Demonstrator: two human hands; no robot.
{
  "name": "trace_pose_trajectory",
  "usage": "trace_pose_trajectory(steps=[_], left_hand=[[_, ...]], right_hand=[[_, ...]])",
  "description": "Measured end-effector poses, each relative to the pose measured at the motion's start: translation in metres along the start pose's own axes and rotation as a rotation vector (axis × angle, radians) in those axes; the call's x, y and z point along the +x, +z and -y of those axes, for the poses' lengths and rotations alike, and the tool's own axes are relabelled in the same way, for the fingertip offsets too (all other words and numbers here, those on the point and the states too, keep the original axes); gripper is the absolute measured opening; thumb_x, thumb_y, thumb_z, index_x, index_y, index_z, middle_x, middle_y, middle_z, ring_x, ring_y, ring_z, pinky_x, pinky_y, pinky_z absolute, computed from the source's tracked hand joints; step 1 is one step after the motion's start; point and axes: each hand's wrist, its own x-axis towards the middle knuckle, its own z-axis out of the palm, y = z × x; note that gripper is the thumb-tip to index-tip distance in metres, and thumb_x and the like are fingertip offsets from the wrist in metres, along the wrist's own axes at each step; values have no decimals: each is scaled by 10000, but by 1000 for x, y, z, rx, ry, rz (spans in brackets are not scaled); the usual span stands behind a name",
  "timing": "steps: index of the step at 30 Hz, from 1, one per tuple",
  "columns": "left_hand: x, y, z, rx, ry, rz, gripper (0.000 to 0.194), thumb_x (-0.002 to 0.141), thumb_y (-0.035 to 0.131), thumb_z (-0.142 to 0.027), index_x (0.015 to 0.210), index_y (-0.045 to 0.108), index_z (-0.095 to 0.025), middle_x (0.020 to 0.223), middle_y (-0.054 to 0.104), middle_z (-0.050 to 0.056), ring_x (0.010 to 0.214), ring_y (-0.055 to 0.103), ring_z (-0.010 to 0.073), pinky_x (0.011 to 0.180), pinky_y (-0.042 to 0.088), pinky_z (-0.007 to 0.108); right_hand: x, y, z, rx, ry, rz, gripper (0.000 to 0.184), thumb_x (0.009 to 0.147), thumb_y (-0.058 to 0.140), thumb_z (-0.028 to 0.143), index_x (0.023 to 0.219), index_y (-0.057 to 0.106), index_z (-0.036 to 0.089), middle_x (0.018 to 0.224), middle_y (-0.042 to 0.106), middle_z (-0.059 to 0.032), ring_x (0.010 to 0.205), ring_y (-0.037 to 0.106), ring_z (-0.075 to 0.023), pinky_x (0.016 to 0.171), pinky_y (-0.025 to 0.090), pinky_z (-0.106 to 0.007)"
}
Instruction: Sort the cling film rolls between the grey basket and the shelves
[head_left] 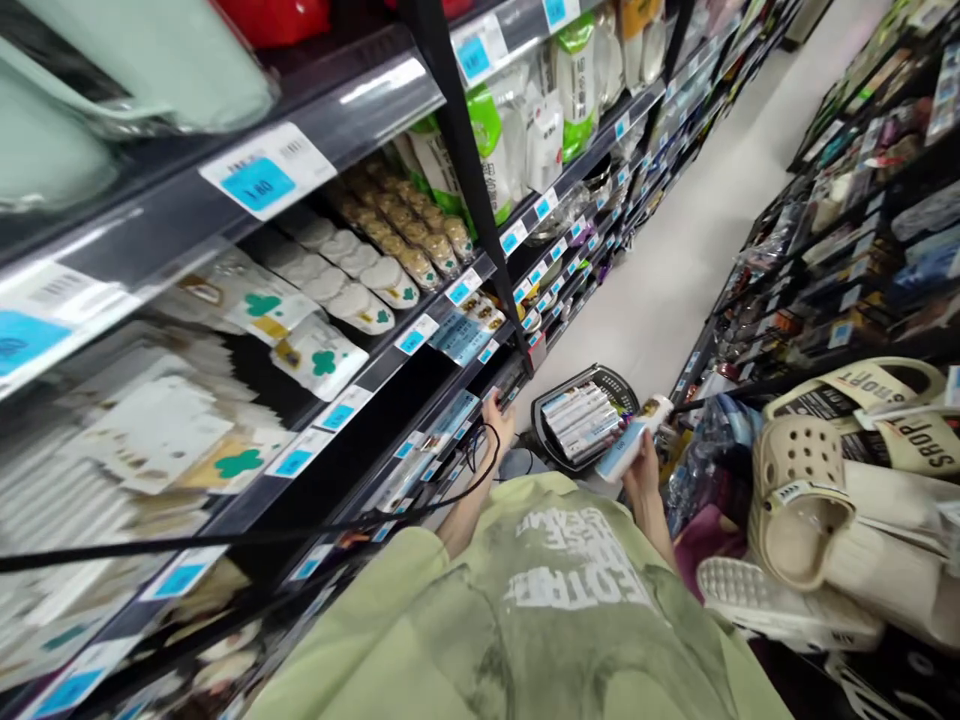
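Note:
My right hand [643, 468] is closed around a long white-and-blue package [624, 450], held tilted just right of the basket. Below my chest, on the floor, stands a black basket [541, 436] with several similar white-and-blue packages [585, 415] lying side by side in it. My left hand [500, 422] reaches to the edge of a low shelf [457, 425] on the left. Its fingers look apart, and I see nothing held in them; whether they touch the shelf is too small to tell. A black cord [480, 480] passes by the left wrist.
Left shelves carry white packs with green clover marks [322, 360], paper-like goods and blue price tags [259, 185]. On the right hang beige clogs [802, 490] and slippers [892, 400], close to my right arm. A pale floor aisle [637, 290] runs away ahead.

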Motion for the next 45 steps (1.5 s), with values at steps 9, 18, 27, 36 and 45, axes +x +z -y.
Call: trace_pose_trajectory(steps=[9, 18, 27, 36, 45], left_hand=[[-129, 64, 2, -268, -164, 991, 769, 812, 872, -691, 1344, 693, -166, 1186, 771, 136, 1071, 755, 309, 930, 616, 427], [-121, 48, -7, -199, -46, 723, 785, 687, 976, -560, 1303, 666, -184, 1176, 706, 86, 916, 717, 202, 797, 581, 300], [-100, 30, -19, -309, 15, 375, 680, 767, 923, -560, 1293, 703, -191, 1257, 714, 116, 1013, 711, 232, 768, 598, 284], [-78, 17, -11, -301, 29, 375, 762, 749, 934, -589, 1342, 712, -164, 1340, 713, 150, 1026, 731, 246, 819, 644, 332], [-52, -6, -4, -134, 90, 389, 774, 845, 863, -594, 1442, 684, -135, 1495, 682, 203, 1300, 685, 326, 1147, 532, 453]], right_hand=[[27, -2, -28, -125, 103, 170, 751, 888, 595, 889, 1044, 649, 156, 712, 736, 48, 761, 707, -151, 763, 612, -266], [36, 2, -43, 27, -22, 138, 547, 861, 754, 705, 1043, 663, 198, 837, 774, 31, 985, 780, -188, 902, 631, -300], [43, -3, -54, 4, -90, 65, 601, 695, 943, 618, 1108, 713, 248, 1100, 821, -52, 1160, 761, -298, 958, 687, -471], [44, 1, -58, -63, -107, 105, 614, 642, 992, 553, 1089, 723, 231, 1039, 804, -70, 1091, 757, -317, 934, 687, -494], [42, -30, -82, -125, -71, -124, 765, 736, 924, 610, 1363, 611, 305, 1209, 742, -45, 1000, 755, -230, 857, 651, -400]])
